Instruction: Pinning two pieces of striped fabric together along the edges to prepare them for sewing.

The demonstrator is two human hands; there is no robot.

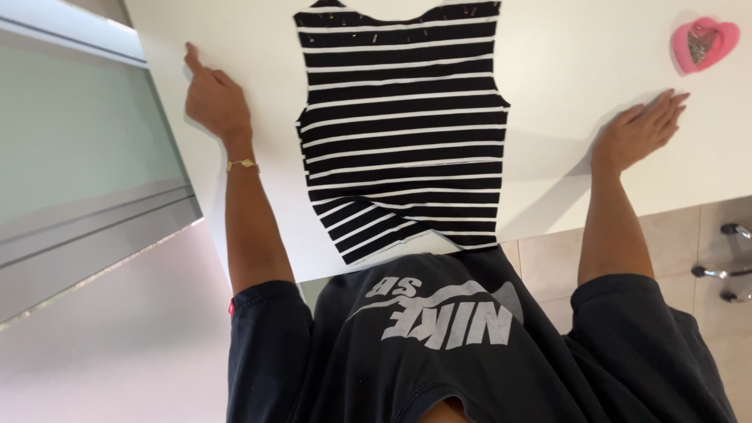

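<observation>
while the white table (564, 141) is stretching out under both hands, a black-and-white striped sleeveless top (403, 129) is lying flat on it between them, its lower corner folded up on the left hand's side. the left hand (213, 98) is resting open on the table just beside the top, holding nothing, a thin gold bracelet (243, 165) sitting at its wrist. the right hand (638, 129) is lying flat and empty, fingers spread, apart from the top, with a pink heart-shaped dish (703, 45) lying beyond its fingertips.
</observation>
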